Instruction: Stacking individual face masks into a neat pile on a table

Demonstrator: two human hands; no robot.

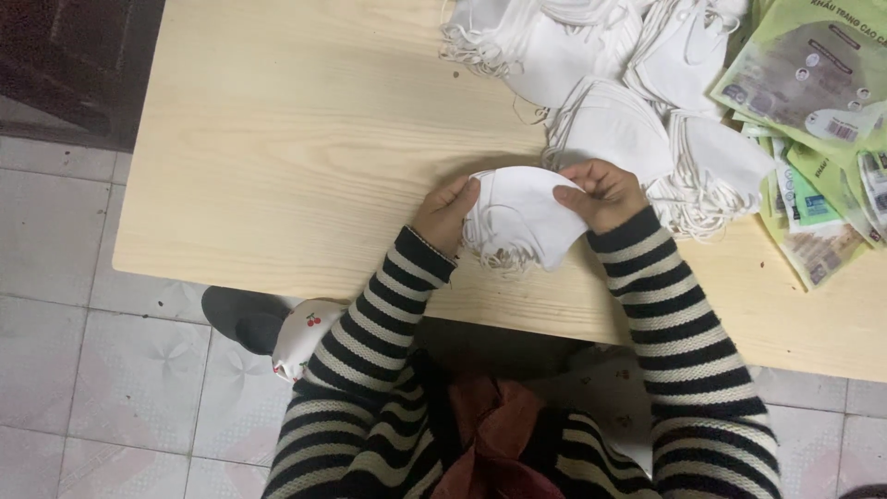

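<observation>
A small stack of white folded face masks (520, 214) is held over the near edge of a light wooden table (296, 148). My left hand (445, 214) grips the stack's left side. My right hand (601, 192) pinches its upper right edge with the fingers curled. White ear loops hang from the stack's lower edge. Both arms wear black-and-white striped sleeves.
A big heap of white masks (610, 74) covers the table's far right. Green printed plastic packets (813, 102) lie at the right edge. Below the table are grey floor tiles (92, 370), a dark shoe (242, 316) and a white slipper with a cherry print (300, 334).
</observation>
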